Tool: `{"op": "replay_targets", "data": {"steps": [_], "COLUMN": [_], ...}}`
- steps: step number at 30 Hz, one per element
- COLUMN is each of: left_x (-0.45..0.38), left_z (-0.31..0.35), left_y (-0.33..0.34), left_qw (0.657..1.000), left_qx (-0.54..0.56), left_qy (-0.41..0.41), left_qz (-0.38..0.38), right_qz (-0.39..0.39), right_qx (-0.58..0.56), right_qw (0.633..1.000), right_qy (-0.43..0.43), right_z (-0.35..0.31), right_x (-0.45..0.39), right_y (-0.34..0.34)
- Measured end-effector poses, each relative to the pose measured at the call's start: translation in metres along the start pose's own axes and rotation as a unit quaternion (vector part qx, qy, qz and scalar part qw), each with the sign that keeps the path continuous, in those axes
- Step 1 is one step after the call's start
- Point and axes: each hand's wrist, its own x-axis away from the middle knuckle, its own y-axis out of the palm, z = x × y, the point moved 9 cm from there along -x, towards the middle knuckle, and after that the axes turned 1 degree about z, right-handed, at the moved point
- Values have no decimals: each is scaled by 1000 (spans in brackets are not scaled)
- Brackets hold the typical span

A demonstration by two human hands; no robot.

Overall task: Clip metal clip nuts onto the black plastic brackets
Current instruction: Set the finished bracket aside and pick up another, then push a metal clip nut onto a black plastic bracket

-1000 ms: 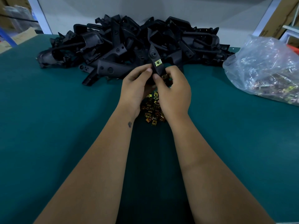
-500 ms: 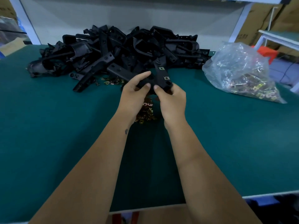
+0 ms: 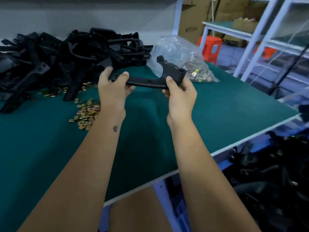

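- I see the black bracket (image 3: 147, 80) held above the green table (image 3: 225, 104).
- Left hand (image 3: 113, 91) fingers curl round its left end.
- Right hand (image 3: 181, 96) pinches its forked end.
- Loose clip nuts (image 3: 85, 113) lie lower left.

Two bare, sleeveless forearms, a small dark mark (image 3: 115, 128) near the wrist of the left one

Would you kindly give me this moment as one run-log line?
left hand: grips black plastic bracket | right hand: grips same bracket | bracket: held above green table | loose brass-coloured clip nuts: on table
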Motion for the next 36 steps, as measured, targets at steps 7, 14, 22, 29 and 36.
{"op": "replay_targets", "data": {"steps": [7,14,22,29,36], "left_x": [108,238,311,331,287], "left_z": [-49,-107,-216,-214,-189], "left_y": [147,238,221,232,220], "left_qw": [970,893,790,721,769], "left_qx": [-10,-93,-302,-288,-264], "left_qy": [-37,-67,-117,-106,-136], "left_qz": [-239,-435,-520,-621,-566], "right_qz": [219,402,376,500,490], "right_qx": [-50,-66,122,273,439], "right_qw": [973,912,914,813,748], "right_qy": [-43,-42,93,117,92], "right_z": [-52,-67,-52,-83,-89], "right_x": [-26,6,40,51,33], "right_y": [-165,-344,-441,-491,-430]}}
